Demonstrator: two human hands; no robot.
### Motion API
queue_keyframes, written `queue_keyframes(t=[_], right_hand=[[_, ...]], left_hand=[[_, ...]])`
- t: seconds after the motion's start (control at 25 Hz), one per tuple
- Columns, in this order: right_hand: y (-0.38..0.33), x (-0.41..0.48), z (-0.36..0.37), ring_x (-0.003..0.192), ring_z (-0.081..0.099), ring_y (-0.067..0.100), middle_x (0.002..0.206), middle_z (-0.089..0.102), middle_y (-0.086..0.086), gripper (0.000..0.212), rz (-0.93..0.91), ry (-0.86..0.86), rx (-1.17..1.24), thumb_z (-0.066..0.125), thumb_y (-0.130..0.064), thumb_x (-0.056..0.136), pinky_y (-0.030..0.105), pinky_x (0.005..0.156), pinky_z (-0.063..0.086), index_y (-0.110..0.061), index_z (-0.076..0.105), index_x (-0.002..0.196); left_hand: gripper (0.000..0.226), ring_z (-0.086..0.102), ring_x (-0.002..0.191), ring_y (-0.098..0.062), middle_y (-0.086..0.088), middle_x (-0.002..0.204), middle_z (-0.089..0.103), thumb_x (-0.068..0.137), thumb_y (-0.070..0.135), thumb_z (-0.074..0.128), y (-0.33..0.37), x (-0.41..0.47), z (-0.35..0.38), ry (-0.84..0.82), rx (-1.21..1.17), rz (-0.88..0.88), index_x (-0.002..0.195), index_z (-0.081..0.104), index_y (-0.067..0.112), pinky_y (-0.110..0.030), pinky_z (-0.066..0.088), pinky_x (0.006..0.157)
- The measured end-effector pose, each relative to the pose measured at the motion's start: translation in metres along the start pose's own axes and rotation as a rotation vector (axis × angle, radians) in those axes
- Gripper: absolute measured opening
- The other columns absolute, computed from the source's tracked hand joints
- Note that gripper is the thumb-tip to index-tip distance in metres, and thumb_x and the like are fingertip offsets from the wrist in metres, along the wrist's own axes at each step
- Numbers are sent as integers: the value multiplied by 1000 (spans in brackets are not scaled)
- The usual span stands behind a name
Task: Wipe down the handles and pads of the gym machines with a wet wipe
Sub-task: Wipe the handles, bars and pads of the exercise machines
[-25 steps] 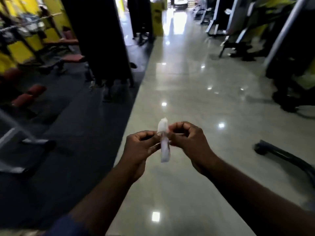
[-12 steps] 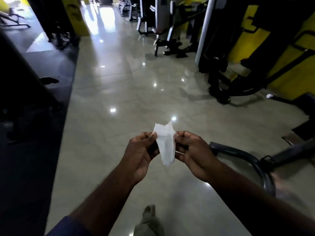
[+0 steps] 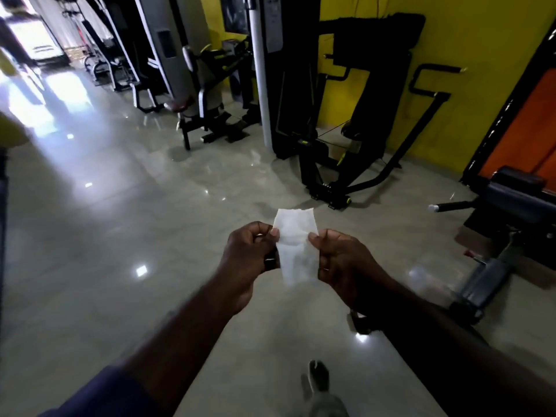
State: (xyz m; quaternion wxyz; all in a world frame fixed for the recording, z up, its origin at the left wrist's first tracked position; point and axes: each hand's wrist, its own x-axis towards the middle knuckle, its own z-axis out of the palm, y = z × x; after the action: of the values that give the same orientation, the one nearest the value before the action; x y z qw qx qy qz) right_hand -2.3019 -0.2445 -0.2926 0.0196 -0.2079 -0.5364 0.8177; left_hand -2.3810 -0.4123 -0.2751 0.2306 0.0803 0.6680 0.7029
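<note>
Left hand [image 3: 245, 260]: pinches the wipe's left edge.
Right hand [image 3: 346, 260]: pinches its right edge.
Wipe [image 3: 296, 245]: white, spread between both hands.

wipe [image 3: 296, 245]: white, partly unfolded, held upright over the floor [image 3: 120, 236] | left hand [image 3: 249, 260]: pinches its left edge; right hand [image 3: 340, 260]: pinches its right edge | machines [image 3: 340, 115]: black, along yellow wall [image 3: 481, 40]; bench [image 3: 511, 212] at right; foot [image 3: 319, 383] below

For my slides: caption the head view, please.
The left hand and right hand pinch a white wet wipe above the glossy grey floor, black gym machine ahead.
</note>
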Motion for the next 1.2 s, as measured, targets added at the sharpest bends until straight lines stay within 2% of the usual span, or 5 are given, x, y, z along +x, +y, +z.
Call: queue_keyframes(t=[0.28,0.48,0.84,0.96,1.2], right_hand=[[-100,265,4,119,69,29,127,73,14,49,112,-171,-41,56,-51,101,49,106,52,-11,70,127],[-166,454,71,126,64,37,134,67,21,44,146,-393,-150,63,-29,102,57,112,46,-1,62,135],[-245,783,152,79,71,14,90,72,5,45,-269,129,-334,81,-27,89,31,59,58,-36,55,124],[-286,860,140,89,74,20,97,74,7,46,-377,174,-400,79,-29,91,34,68,61,-49,53,124],[-342,1045,61,106,75,19,113,77,2,47,-412,205,-482,88,-7,78,42,92,62,-19,71,120]], left_hand=[[16,74,84,-29,-21,99,77,104,18,61,61,268,-11,68,-28,-23,96,67,6,-39,61,72],[18,74,88,-33,-23,104,76,103,17,62,108,428,-85,200,-77,9,103,65,0,-43,61,77],[41,73,87,-32,-23,102,75,86,10,83,186,777,-191,14,-18,54,118,57,11,-47,64,87],[45,75,86,-25,-10,96,76,73,-7,87,221,882,-181,-124,176,92,109,68,12,-39,63,83],[38,76,84,-27,-11,82,76,75,0,88,237,1113,-134,-236,546,253,105,77,21,-42,64,85]])
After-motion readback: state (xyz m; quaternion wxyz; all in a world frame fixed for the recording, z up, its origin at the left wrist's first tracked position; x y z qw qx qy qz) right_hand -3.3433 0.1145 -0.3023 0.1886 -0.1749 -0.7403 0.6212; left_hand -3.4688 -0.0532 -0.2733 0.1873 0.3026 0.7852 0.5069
